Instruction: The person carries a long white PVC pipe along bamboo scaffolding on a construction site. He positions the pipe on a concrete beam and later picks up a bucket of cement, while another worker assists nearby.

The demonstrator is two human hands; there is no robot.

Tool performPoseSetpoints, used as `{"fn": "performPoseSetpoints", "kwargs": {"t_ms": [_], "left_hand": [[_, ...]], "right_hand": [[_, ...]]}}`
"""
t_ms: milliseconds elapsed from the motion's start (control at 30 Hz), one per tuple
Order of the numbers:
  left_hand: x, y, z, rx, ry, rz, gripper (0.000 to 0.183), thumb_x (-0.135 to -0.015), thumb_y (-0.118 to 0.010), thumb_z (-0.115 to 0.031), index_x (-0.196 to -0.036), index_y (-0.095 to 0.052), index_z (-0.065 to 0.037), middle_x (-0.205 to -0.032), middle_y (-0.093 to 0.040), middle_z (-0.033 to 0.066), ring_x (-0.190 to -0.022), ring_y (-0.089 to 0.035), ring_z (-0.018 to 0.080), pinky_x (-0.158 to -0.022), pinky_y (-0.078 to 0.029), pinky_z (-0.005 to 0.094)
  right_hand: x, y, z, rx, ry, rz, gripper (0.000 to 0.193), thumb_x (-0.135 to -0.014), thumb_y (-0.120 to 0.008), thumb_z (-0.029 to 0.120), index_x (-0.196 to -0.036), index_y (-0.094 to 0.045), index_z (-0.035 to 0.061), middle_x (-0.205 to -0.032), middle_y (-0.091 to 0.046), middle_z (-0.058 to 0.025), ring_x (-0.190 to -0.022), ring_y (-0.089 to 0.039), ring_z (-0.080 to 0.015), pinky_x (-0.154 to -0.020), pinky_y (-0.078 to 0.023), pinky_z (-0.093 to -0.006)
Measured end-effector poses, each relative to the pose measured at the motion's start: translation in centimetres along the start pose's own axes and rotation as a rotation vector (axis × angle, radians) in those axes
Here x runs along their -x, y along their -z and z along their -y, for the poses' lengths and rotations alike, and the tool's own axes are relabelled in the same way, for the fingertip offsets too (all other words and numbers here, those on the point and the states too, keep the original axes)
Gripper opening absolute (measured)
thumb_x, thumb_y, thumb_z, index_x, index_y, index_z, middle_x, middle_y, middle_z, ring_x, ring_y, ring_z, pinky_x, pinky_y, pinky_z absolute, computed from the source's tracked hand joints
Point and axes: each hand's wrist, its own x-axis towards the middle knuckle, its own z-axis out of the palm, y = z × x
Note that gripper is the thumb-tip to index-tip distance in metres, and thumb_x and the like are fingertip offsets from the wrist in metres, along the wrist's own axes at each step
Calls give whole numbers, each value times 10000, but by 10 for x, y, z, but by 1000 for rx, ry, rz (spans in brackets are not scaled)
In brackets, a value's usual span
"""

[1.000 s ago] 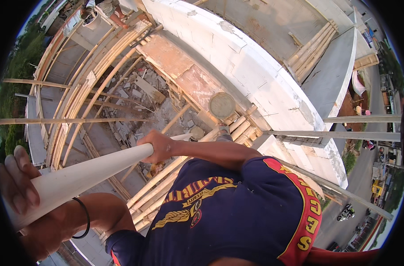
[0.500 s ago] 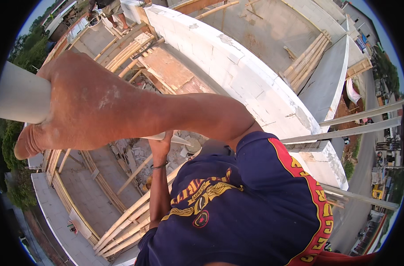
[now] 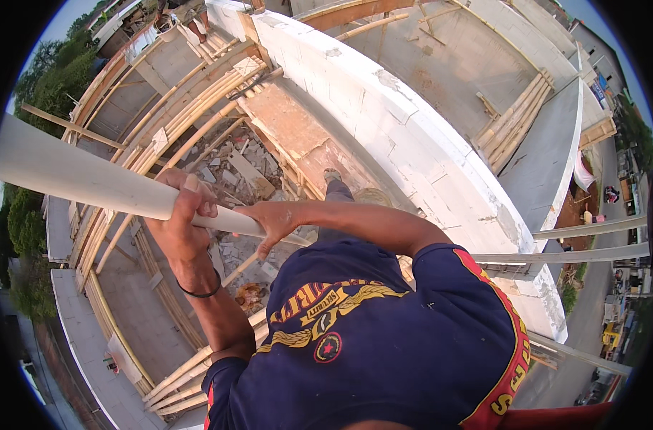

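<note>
A long white plastic pipe (image 3: 111, 175) runs slantwise from the upper left, close to the camera, down toward my body. My left hand (image 3: 184, 215), with a dark band at the wrist, is closed around its middle. Nearer my body, my right hand (image 3: 275, 221) wraps the same pipe, thumb on the lower side and fingers mostly hidden behind. Past the right hand, the pipe's lower stretch shows only briefly beside my dark blue shirt (image 3: 412, 337).
My foot (image 3: 331, 174) is on a worn wooden board (image 3: 290, 122) beside a white block wall (image 3: 383, 107). Bamboo poles (image 3: 197, 107) span the left side above rubble (image 3: 233, 168). Another person's legs (image 3: 196, 27) show at the top left, and a road lies far right.
My right hand has come down from the pipe's upper part near the camera to its lower part. My left hand has moved up and left along it and now grips above the right.
</note>
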Motion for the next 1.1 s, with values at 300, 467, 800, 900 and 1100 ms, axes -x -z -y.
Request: {"fn": "performPoseSetpoints", "kwargs": {"t_ms": [300, 467, 800, 900, 1100], "left_hand": [[-101, 12, -2, -197, -105, -37, 363, -884, -684, -351, -864, -427, -96, -542, -509, -10, -441, -502, 114, -597, -439, 287], [-78, 47, 41, -342, -232, -453, 1177, -431, -753, -784, -1238, -397, -4, -1034, -576, 99, -1047, -562, 241, -1004, -364, 524], [-8, 30, 261, -275, 274, -567, 408, -854, -681, -279, -1092, -522, 11, -1110, -550, 168, -1062, -525, 273, -1007, -373, 386], [-28, 28, 238, 45, 109, -1062, 307, -860, -682, -269, -930, -531, -11, -922, -566, 137, -890, -543, 229, -880, -424, 359], [-85, 5, 140, -307, 0, -638, 347, -830, -703, -285, -717, -458, -67, -563, -480, 52, -514, -459, 134, -580, -413, 315]], "right_hand": [[-68, 46, -75, -380, 55, -62, 208, -669, -757, 191, -713, -638, 26, -638, -640, -122, -603, -655, -248, -578, -491, -349], [-109, 93, -43, -380, 13, -50, 197, -622, -756, 194, -691, -632, 57, -621, -628, -137, -603, -645, -330, -577, -500, -385], [-141, 114, 20, -380, 51, -18, 374, -642, -816, 362, -776, -614, 78, -563, -601, -91, -544, -625, -326, -577, -490, -401], [-153, 124, 23, -384, 169, 303, 689, -576, -869, 487, -1040, -587, 62, -817, -669, -130, -791, -674, -315, -733, -509, -396], [-139, 155, -113, -442, 228, 282, 1055, -542, -865, 585, -1337, -400, 71, -1367, -444, -137, -1276, -437, -292, -1048, -349, -425]]}}
